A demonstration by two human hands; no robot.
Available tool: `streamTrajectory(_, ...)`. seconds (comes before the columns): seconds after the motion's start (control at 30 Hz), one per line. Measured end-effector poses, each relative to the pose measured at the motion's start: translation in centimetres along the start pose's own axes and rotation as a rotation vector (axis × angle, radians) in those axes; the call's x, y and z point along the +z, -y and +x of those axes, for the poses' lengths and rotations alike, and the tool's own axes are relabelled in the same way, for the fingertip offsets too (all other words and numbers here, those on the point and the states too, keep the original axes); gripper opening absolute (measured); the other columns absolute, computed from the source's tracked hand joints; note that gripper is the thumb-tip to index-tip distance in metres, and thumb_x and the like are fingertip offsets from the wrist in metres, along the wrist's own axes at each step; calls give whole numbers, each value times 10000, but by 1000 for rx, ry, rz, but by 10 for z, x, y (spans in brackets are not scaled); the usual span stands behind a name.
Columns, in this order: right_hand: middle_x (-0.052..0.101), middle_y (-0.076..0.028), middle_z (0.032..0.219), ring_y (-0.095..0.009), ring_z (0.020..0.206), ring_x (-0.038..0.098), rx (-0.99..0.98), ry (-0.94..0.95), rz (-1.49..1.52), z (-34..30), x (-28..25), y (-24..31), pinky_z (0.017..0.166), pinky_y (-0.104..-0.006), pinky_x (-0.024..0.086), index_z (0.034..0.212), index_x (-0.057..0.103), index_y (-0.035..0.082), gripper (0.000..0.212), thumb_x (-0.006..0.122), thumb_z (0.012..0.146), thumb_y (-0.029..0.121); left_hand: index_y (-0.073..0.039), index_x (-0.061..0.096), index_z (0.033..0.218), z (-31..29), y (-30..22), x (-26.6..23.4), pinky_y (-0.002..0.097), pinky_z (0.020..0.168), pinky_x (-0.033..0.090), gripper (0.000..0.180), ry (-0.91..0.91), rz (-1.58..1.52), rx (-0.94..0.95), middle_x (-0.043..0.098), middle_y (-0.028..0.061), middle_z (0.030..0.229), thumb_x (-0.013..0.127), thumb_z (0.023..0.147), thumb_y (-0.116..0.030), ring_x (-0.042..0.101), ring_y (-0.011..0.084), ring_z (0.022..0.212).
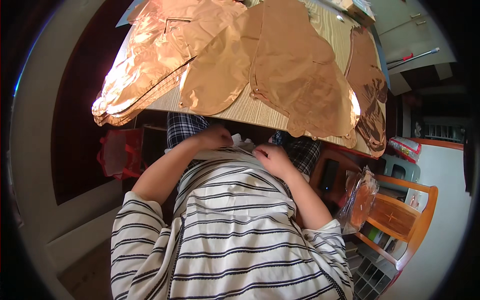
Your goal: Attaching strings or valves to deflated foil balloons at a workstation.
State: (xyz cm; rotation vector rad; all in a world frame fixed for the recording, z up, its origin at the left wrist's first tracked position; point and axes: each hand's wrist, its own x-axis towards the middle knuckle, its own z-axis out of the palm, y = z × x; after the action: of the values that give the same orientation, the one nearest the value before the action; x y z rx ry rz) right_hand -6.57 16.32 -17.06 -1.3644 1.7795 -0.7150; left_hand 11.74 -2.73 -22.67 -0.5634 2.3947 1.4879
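Note:
Low in front of my belly, below the table edge, both my hands are at the lower hem of a white striped shirt [235,200]. My left hand [216,137] is closed, its fingers curled inward beside a small crumpled white thing [239,140]; what it holds is hidden. My right hand [272,158] is closed at the hem, thumb and fingers pinching the shirt's cloth. Flat copper-coloured foil balloons [300,65] lie overlapping on the table above my hands, apart from them. A shiny pile of them [150,60] is at the left.
Several foil pieces overhang the near edge of the wooden table [237,111]. A darker foil balloon [367,85] lies at the right end. A red bag [120,152] hangs at left below the table. At right stands a wooden chair [397,215], with a clear plastic package [361,200] beside it.

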Motion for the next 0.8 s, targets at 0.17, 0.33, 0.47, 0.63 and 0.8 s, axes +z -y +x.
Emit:
streamTrajectory(0.17,677,-185,909,-344,865,652,53,-21,1,16,14,-24,755,-401,505,941,694,35,233,608,870,240,-42,741,896,-3,-5,-3,359,730,528,206,-77,-37,67,719,142,839,650,837,-217,688,256,774)
streamTrajectory(0.33,686,-171,892,-316,845,665,69,-3,164,30,27,-26,746,-393,506,945,699,44,249,623,851,263,-30,715,957,-1,-16,-2,363,725,519,215,-211,-131,-26,706,145,857,647,872,-216,675,256,784)
streamTrajectory(0.47,698,-153,877,-276,826,678,79,107,76,41,28,-23,742,-371,515,950,704,42,258,645,850,273,-34,709,1002,-2,-13,-5,366,741,520,269,-150,-58,-23,705,152,887,671,863,-262,677,264,814)
streamTrajectory(0.63,716,-130,913,-219,846,683,67,234,-41,51,35,-33,767,-331,521,991,704,30,287,669,869,286,-45,717,964,-3,8,12,380,760,510,226,65,157,1,698,163,888,638,850,-224,668,293,833)
streamTrajectory(0.8,717,-134,921,-218,855,683,78,258,18,48,36,-39,779,-330,517,997,705,29,276,659,865,266,-49,746,900,2,15,14,384,757,527,240,32,125,-18,715,158,862,669,801,-254,685,301,807)
